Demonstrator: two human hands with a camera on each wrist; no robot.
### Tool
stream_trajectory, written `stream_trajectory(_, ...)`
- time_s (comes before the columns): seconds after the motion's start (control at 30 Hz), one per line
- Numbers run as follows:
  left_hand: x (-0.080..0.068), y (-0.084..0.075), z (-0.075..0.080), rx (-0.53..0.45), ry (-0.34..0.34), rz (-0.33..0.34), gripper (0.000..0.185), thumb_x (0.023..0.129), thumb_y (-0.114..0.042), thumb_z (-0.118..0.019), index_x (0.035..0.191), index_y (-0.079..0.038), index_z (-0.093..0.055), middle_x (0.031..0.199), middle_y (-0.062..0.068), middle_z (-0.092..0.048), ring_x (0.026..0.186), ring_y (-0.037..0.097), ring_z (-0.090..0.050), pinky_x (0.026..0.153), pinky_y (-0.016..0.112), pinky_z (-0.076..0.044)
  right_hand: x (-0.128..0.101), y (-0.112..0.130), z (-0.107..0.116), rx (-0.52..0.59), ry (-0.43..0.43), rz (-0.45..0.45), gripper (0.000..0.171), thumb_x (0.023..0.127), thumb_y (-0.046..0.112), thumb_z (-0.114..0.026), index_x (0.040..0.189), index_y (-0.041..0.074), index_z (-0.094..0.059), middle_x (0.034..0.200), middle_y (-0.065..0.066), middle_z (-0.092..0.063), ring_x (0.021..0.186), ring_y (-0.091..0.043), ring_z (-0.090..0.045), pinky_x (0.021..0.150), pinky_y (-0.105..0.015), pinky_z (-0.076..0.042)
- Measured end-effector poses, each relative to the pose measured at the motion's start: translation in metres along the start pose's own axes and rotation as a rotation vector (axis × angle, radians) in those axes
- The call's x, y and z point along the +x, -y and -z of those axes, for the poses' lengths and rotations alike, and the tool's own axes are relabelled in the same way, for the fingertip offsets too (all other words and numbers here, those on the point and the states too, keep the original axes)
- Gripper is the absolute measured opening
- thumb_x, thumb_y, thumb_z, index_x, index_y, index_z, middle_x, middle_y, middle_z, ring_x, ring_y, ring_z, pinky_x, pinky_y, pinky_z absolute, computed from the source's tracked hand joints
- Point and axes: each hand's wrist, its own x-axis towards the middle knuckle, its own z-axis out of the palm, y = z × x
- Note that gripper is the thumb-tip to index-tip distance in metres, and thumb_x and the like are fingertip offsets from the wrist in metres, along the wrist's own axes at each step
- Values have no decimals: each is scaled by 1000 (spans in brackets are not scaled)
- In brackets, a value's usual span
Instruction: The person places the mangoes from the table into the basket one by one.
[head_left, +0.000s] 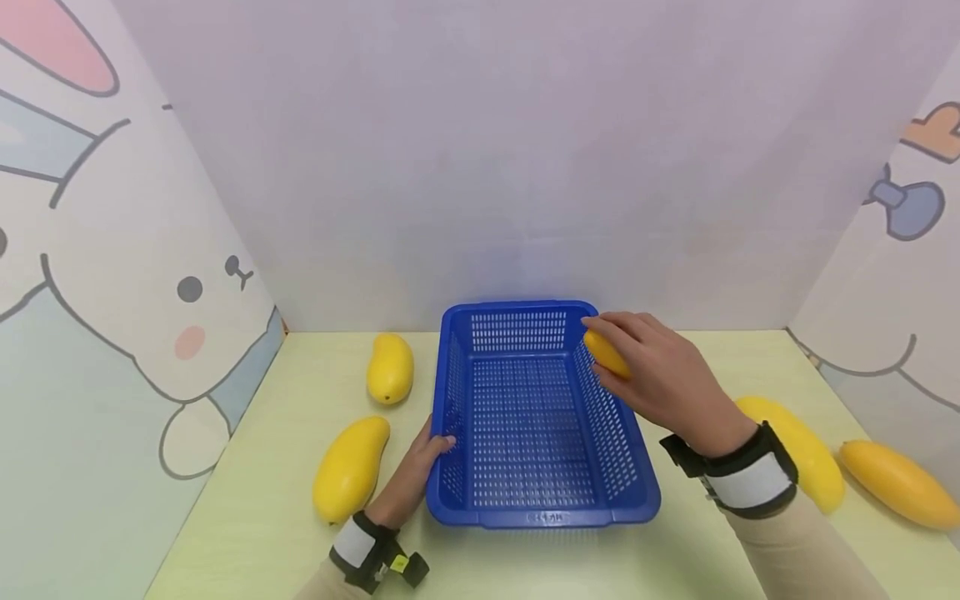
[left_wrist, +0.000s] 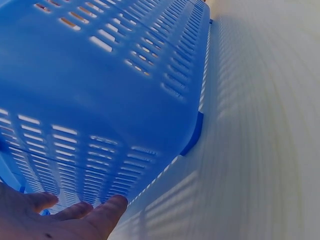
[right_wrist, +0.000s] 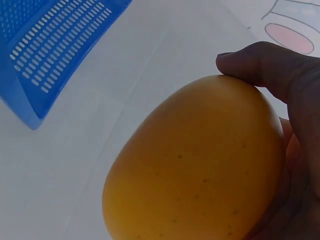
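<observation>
A blue plastic basket (head_left: 528,518) with slotted walls stands on the table. My left hand (head_left: 412,475) grips its left side, thumb over the rim and fingers along the slotted outer wall (left_wrist: 85,172). Above the basket's right rim, my right hand (head_left: 660,375) holds a yellow mango (head_left: 607,354). Small dark specks dot that mango's skin (right_wrist: 195,160) in the right wrist view, where the thumb presses its upper end. The palm hides part of it. Through the basket's interior, its bare slotted floor shows.
Left of the basket lie two yellow mangoes, a smaller one (head_left: 390,368) behind a larger one (head_left: 351,471). On the right are another large mango (head_left: 798,454), partly behind the right wrist, and an orange-yellow one (head_left: 900,483). Walls (head_left: 510,167) enclose the pale table (head_left: 262,517).
</observation>
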Motion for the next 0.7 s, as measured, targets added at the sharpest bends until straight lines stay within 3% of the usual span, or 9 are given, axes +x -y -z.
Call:
stream_trajectory(0.4,2,-1,1,-1,6,-16,71,104,-24,-39,165,-22,-4,167,15,-14,147,38,-23,119,62,-12,29,11,-18,16,50,109,54,82,13,-82,131,2,-63,121,-17,-65,104,-35,-63,80,-45,-59)
stream_trajectory(0.7,0,2,0,38,-16,-15,70,104,-23,-38,165,-20,-4,168,15,-11,149,39,-20,118,64,-13,42,17,-38,-36,161,119,51,86,18,-79,133,5,-65,125,-13,-66,110,-32,-62,84,-42,-58)
